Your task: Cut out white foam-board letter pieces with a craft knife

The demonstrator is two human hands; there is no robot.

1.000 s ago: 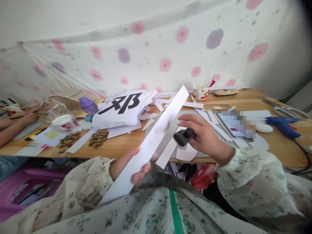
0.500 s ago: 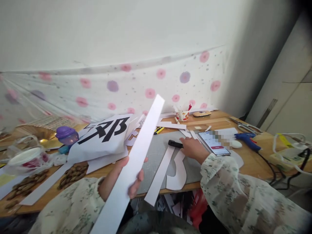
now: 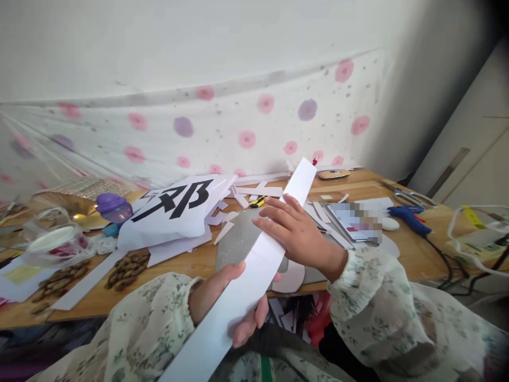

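Note:
A long white strip of stiff card [image 3: 238, 302] slants up from my lap over the table edge. My left hand [image 3: 234, 297] grips its lower part, thumb on the near side and fingertips curled around the other edge. Across its upper part lies my right hand [image 3: 294, 233], fingers stretched over the face; its thumb is hidden. The strip looks slightly bent near these fingers. Beneath is a grey cutting mat [image 3: 234, 241] with a curved white cutout [image 3: 290, 278], partly covered. A yellow-and-black cutter [image 3: 257, 202] lies behind the mat.
At left are a printed sheet [image 3: 178, 207] with a large black character, peanuts [image 3: 127, 269], a purple-lidded container [image 3: 114, 207] and a bagged white tub [image 3: 58, 244]. At right are a phone [image 3: 350, 220], a blue glue gun [image 3: 411, 218], scissors [image 3: 409, 196] and cables [image 3: 449, 265].
My right hand has left the black tool on the mat and come left onto the strip. My left hand and the strip have shifted right, the strip tilting lower.

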